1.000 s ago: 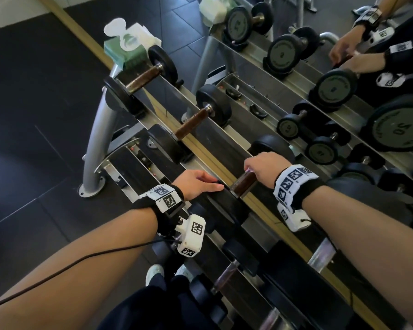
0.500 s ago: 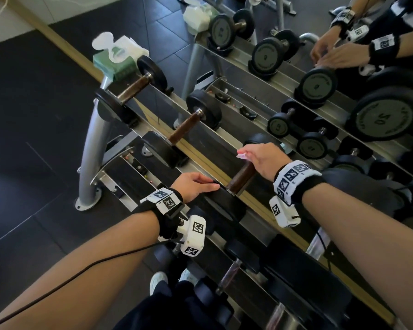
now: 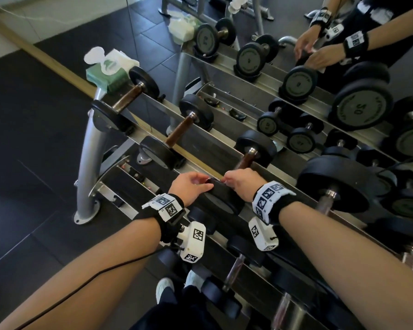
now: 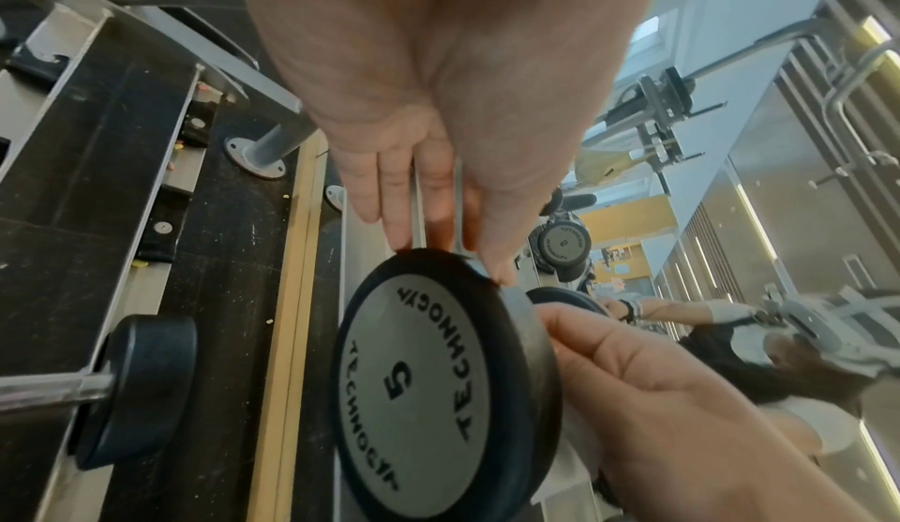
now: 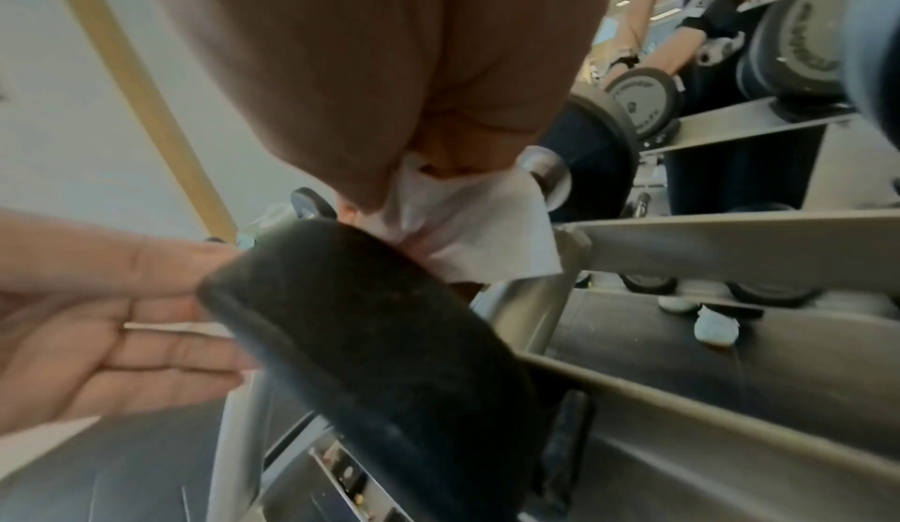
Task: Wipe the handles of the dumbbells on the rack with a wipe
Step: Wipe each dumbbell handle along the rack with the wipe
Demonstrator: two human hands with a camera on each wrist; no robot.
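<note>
The third dumbbell on the top rail has a brown handle [image 3: 245, 161] and a near head marked 5 [image 4: 414, 376]. My right hand [image 3: 234, 181] curls round the near end of that handle with a white wipe [image 5: 477, 234] under its fingers. My left hand [image 3: 200, 183] lies with straight fingers [image 4: 399, 218] on the top rim of the near head [image 3: 221, 198], close beside the right hand. In the right wrist view the wipe hangs below the palm, just behind the black head [image 5: 370, 322]. The part of the handle under the hand is hidden.
A green wipe pack [image 3: 107, 76] sits at the rack's left end, by two more brown-handled dumbbells [image 3: 126, 100] [image 3: 178, 133]. A big dumbbell [image 3: 334, 186] lies just right of my right wrist. Lower rails hold smaller dumbbells [image 3: 234, 270]. A mirror behind repeats the rack.
My right hand has slid with the wipe down the handle to its near end, baring the far part. The left hand has stayed on the near head.
</note>
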